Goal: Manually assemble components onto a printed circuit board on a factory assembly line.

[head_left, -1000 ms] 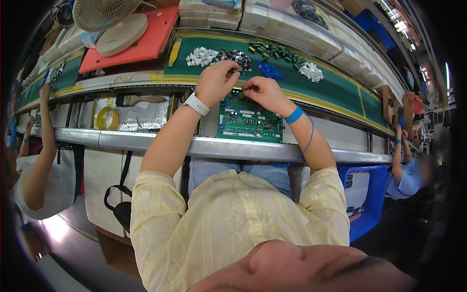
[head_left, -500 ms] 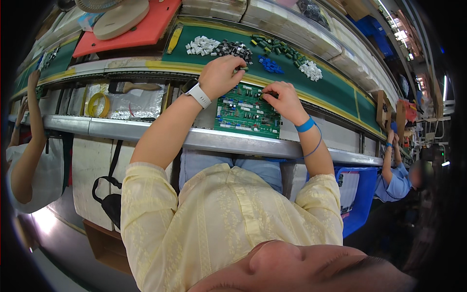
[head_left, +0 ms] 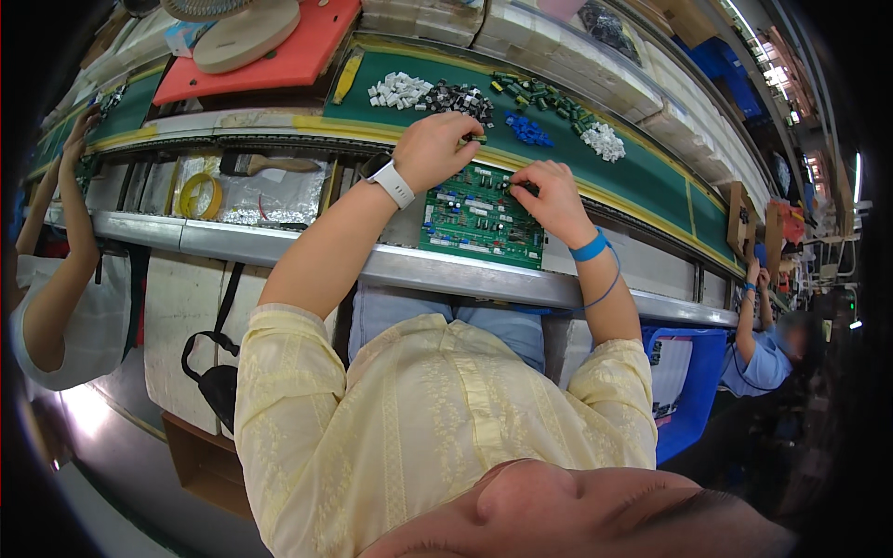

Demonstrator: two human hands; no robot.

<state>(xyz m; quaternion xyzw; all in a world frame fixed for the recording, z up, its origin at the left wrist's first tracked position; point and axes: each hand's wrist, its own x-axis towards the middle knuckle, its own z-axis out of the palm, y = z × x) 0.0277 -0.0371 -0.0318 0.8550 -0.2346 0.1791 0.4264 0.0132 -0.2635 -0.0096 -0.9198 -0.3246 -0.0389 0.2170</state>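
A green circuit board (head_left: pixel 474 244) set with many small white, blue and black parts lies in front of me. Just beyond its far left corner is my left hand (head_left: pixel 433 149), closed, with a green cylindrical capacitor (head_left: pixel 477 139) at its fingertips. My right hand (head_left: pixel 556 203) is over the board's far right corner. Its thumb and fingers are pinched together low over the board; what they hold is too small and hidden to tell. Past my hands lie heaps of white connectors (head_left: pixel 398 90), black-and-grey parts (head_left: pixel 462 101), green capacitors (head_left: pixel 544 96) and blue parts (head_left: pixel 528 130).
A second white heap (head_left: pixel 603 143) lies farther right on the green belt (head_left: pixel 651 177). To the left are a brush (head_left: pixel 270 166), a yellow tape roll (head_left: pixel 200 196) and a red foam sheet (head_left: pixel 321 46). A metal rail (head_left: pixel 372 262) runs before me. Co-workers' arms show at both sides.
The whole view has shifted slightly, moving the scene a little to the right. Both my hands keep nearly the same places over the board. The left co-worker's hands have moved farther away.
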